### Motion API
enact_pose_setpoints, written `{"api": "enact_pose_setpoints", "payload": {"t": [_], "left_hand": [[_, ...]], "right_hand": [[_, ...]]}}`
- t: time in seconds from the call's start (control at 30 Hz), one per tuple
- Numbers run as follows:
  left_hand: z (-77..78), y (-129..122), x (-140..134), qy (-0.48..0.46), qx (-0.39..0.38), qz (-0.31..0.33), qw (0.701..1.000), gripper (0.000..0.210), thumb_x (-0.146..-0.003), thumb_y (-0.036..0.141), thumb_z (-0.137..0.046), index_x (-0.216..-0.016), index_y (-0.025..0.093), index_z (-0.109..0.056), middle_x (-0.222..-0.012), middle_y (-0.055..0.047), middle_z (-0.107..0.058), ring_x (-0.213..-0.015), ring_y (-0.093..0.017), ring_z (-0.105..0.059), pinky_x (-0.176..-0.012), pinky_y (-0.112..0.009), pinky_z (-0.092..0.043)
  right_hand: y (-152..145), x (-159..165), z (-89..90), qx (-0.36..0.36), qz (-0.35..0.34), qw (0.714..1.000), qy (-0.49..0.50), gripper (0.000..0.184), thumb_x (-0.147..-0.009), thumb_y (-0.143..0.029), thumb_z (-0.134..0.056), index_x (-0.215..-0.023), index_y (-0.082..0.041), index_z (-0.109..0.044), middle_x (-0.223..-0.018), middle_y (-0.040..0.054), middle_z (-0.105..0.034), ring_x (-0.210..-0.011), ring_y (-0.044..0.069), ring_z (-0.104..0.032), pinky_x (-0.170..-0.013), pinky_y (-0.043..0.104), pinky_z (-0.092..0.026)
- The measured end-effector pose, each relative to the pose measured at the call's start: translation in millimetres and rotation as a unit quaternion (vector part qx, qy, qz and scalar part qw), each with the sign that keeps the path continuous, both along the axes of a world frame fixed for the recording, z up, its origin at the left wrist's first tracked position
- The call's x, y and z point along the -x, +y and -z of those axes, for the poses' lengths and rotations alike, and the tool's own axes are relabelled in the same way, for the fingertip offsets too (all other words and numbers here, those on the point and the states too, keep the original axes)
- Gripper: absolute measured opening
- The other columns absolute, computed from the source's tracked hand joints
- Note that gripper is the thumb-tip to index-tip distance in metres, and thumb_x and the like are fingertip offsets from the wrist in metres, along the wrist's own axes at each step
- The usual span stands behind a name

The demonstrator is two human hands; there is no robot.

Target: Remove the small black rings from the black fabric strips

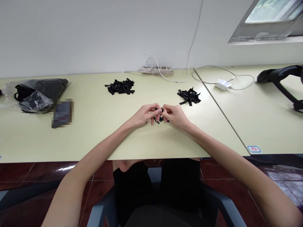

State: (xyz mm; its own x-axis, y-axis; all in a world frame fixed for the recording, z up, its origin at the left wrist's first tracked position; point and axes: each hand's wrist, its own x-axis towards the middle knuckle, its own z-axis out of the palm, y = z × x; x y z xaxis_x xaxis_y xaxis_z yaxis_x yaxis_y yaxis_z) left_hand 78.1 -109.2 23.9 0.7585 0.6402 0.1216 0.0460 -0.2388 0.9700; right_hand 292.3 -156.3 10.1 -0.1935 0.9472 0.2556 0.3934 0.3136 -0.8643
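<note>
Meeting at the centre of the frame, the left hand (149, 113) and the right hand (174, 113) are holding a small black piece (162, 110) between their fingertips. Both grips are standing narrow: the left thumb and forefinger are pinching the piece from the left, and the right fingertips are bearing on its right end. The visible part is lying roughly crosswise in the frame; the fingers are hiding the rest, so its full length and exact axis cannot be told. Just below the pinch, small black rings (161, 119) are lying loose on the table (142, 142), partly under the fingers. Two heaps of short black strips are flanking the grip. The left heap (120, 87) is resting toward the upper left, well apart from the left hand. The right heap (189, 96) is resting toward the upper right, near the right hand, so the right hand is standing closer to its heap. Strips in both heaps are pointing in mixed directions, and neither heap is showing a single long axis. Farther up the frame, the power strip (163, 69) is lying between the heaps.
</note>
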Motion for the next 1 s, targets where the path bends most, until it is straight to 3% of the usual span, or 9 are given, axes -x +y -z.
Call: {"api": "enact_pose_setpoints", "payload": {"t": [0.13,0.47,0.8,1.0], "left_hand": [[-0.4,2,1,-0.007,0.005,-0.001,1.0,0.046,-0.111,0.061,-0.07,-0.097,0.018,-0.067,-0.083,-0.003,-0.07,-0.066,-0.011,-0.068,-0.061,-0.022,-0.057],[6.9,8,2,-0.002,0.012,-0.007,1.0,0.042,-0.113,0.059,-0.067,-0.1,0.019,-0.066,-0.083,-0.003,-0.07,-0.069,-0.012,-0.066,-0.059,-0.021,-0.057],[1.7,6,4,0.009,0.014,-0.022,1.0,0.041,-0.112,0.058,-0.066,-0.097,0.019,-0.065,-0.083,-0.003,-0.069,-0.069,-0.013,-0.065,-0.06,-0.022,-0.056],[-2.4,11,7,0.012,-0.002,-0.049,0.999,0.039,-0.112,0.056,-0.066,-0.098,0.019,-0.065,-0.084,-0.004,-0.068,-0.072,-0.014,-0.065,-0.059,-0.023,-0.056]], "right_hand": [[0,3,-2.0,0.009,0.004,1.0,0.002,0.027,-0.095,-0.033,-0.057,-0.07,-0.025,-0.051,-0.059,-0.0021,-0.065,-0.056,0.012,-0.057,-0.059,0.027,-0.039],[2,0,-4.8,0.008,-0.008,1.0,-0.007,0.031,-0.104,-0.028,-0.049,-0.074,-0.024,-0.057,-0.062,-0.002,-0.065,-0.056,0.012,-0.052,-0.061,0.03,-0.041],[1,-1,-6.9,0.043,-0.021,0.999,0.024,0.043,-0.111,-0.049,-0.056,-0.076,-0.024,-0.055,-0.065,-0.0008,-0.065,-0.058,0.012,-0.052,-0.062,0.03,-0.041],[0,-2,-10.0,0.051,-0.014,0.998,0.024,0.037,-0.109,-0.047,-0.062,-0.081,-0.023,-0.064,-0.064,-0.0016,-0.064,-0.059,0.012,-0.05,-0.062,0.03,-0.04]]}}
